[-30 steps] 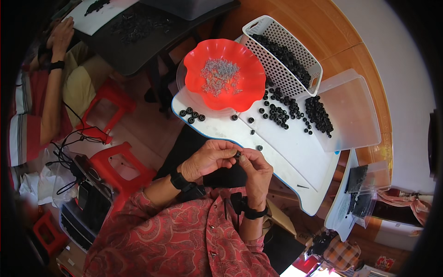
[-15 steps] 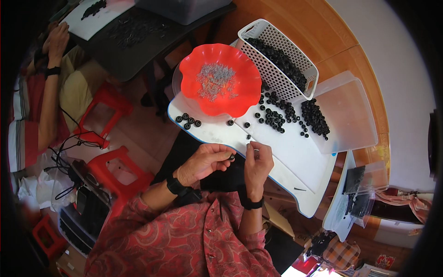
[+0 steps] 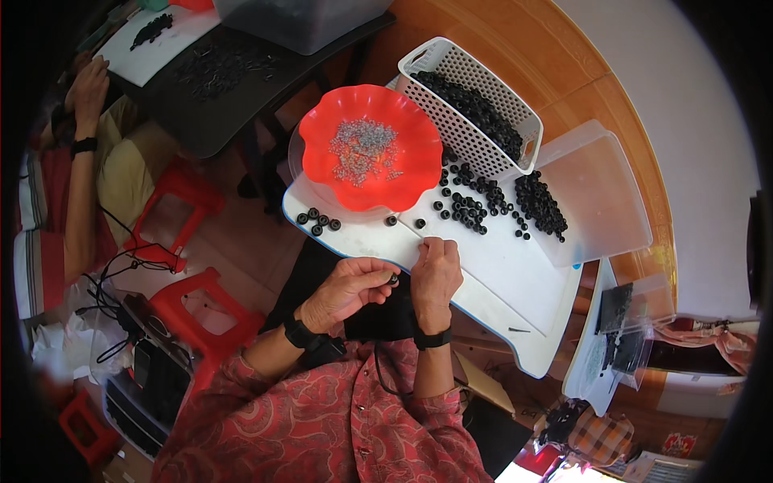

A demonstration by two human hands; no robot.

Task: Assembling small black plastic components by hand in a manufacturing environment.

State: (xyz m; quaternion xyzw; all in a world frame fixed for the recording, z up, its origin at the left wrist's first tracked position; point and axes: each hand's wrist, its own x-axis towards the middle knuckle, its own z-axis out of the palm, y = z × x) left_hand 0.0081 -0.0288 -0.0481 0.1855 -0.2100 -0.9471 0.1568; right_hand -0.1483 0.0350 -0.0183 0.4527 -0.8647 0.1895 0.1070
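Observation:
My left hand (image 3: 348, 291) is closed in a pinch on a small round black part (image 3: 393, 279), held just off the front edge of the white tabletop (image 3: 499, 310). Close beside it, my right hand (image 3: 436, 282) has its fingertips pressed together at the tabletop's edge. Whatever those fingertips hold is hidden. Beyond my hands, two single black parts and a small group of black round parts (image 3: 323, 220) lie along the table's near side. A red scalloped bowl (image 3: 314, 153) with many tiny clear pieces stands behind them.
A white perforated basket (image 3: 527, 121) full of black parts stands at the back, with loose black parts (image 3: 471, 213) spilled before it. A clear plastic bin (image 3: 616, 189) lies to the right. Red stools (image 3: 201, 310) stand at left, and another person's hand (image 3: 87, 88) rests by a black table (image 3: 213, 129).
My right hand has moved forward, and its fingertips now cover the spot where a small black piece lay. My left hand keeps its pinch. The whole view has shifted slightly.

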